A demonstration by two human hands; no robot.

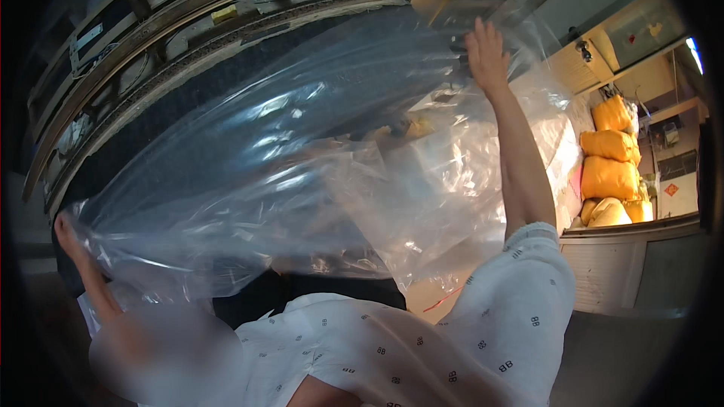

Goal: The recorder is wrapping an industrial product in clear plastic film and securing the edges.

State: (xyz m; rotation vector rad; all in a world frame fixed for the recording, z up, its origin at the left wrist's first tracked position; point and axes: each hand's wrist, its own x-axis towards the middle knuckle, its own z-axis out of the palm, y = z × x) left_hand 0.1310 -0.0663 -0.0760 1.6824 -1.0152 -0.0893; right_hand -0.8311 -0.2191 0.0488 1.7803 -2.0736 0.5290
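Observation:
A large clear plastic sheet is spread in front of me from far left to upper right, wrinkled and shiny. At its left end my left hand is closed on the gathered edge, and creases fan out from there. My right arm reaches far forward. My right hand lies against the far right part of the sheet with its fingers stretched out; its thumb side is hard to make out. Through the film, yellowish and pale things show dimly, too blurred to name.
A dark surface lies beyond the sheet, bordered by a long curved wooden rail. Stacked orange-yellow sacks stand at the right, past an opening. Near them is a light-coloured cabinet or door panel. A thin red cord lies below the sheet.

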